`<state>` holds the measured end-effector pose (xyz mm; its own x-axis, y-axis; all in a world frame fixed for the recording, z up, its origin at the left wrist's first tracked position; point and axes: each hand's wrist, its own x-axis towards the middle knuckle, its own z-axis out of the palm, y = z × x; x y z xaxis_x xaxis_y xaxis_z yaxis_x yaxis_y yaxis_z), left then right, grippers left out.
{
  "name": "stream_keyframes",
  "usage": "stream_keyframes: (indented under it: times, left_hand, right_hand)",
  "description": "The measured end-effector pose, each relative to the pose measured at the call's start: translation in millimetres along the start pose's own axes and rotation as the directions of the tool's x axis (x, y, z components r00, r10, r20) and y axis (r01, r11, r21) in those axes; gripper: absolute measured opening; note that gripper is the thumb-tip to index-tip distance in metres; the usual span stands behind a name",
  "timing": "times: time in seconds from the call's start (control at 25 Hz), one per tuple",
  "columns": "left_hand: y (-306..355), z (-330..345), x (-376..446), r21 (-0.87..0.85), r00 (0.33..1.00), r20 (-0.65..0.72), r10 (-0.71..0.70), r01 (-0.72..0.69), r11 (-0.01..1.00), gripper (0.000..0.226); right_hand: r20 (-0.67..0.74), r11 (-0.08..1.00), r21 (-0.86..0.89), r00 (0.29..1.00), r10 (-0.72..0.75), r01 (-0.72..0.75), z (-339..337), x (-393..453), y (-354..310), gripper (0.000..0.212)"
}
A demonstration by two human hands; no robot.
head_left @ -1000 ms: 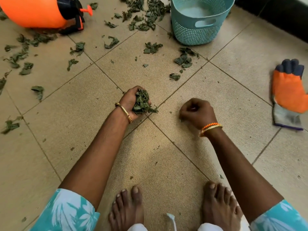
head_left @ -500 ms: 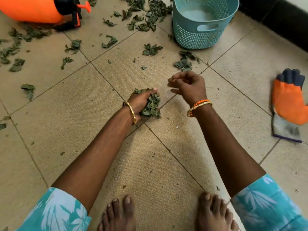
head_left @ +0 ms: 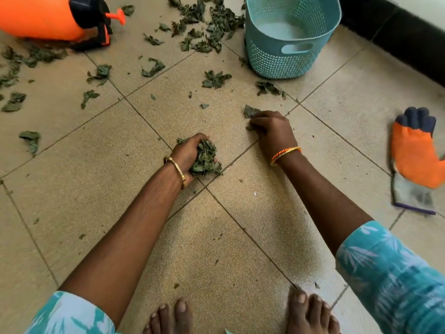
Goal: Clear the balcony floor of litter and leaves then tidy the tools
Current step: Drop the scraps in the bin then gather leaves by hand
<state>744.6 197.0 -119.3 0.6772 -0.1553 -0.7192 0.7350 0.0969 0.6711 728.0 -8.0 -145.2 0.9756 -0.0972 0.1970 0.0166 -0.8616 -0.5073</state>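
My left hand (head_left: 189, 154) holds a clump of green leaves (head_left: 206, 159) low over the tiled floor, fingers curled round it. To its right, my right hand (head_left: 272, 130) is down on the floor with its fingers closing on a single leaf (head_left: 250, 111). Scattered leaves (head_left: 215, 79) lie farther ahead, thick between the orange sprayer (head_left: 45, 16) at the top left and the teal basket (head_left: 292, 36) at the top right. An orange and grey work glove (head_left: 415, 160) lies flat at the right.
A dark wall base (head_left: 395, 37) runs along the top right. My bare feet (head_left: 240, 317) stand at the bottom edge. More leaves (head_left: 14, 102) are strewn along the left side. Small crumbs dot the beige tiles (head_left: 72, 169).
My right hand has moved forward and down from a raised, curled pose onto a leaf on the floor. My left hand stays low with its clump of leaves.
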Motion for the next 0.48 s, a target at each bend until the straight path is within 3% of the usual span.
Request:
stream_keyframes:
  times: [0.12, 0.2, 0.24, 0.32, 0.48]
  left_hand:
    - [0.4, 3.8, -1.2, 0.0, 0.999, 0.048, -0.019, 0.019, 1.0, 0.016]
    - [0.7, 6.9, -1.3, -0.02, 0.996, 0.084, -0.022, 0.024, 1.0, 0.012]
    - [0.5, 7.6, -1.1, -0.028, 0.994, 0.107, -0.021, 0.025, 0.999, 0.009]
    - [-1.5, 9.5, 0.2, -0.027, 0.988, 0.155, -0.017, 0.022, 0.999, 0.01]
    - [-7.3, 15.2, 5.1, 0.094, 0.992, 0.116, 0.04, -0.051, 0.994, 0.015]
  right_hand:
    - [-0.038, 0.984, 0.105, 0.988, 0.151, -0.147, -9.7, 0.0, -8.7, 0.026]
    - [0.024, 0.9, 0.304, 0.947, 0.321, -0.313, -21.4, -2.6, -20.9, 0.022]
    - [0.076, 0.857, 0.394, 0.941, 0.329, -0.332, -25.1, -6.8, -29.3, 0.02]
    - [0.126, 0.848, 0.447, 0.959, 0.255, -0.284, -23.8, -20.1, -50.5, 0.02]
    - [0.065, 0.952, 0.293, 0.996, 0.068, -0.085, -3.5, -39.7, -81.4, 0.041]
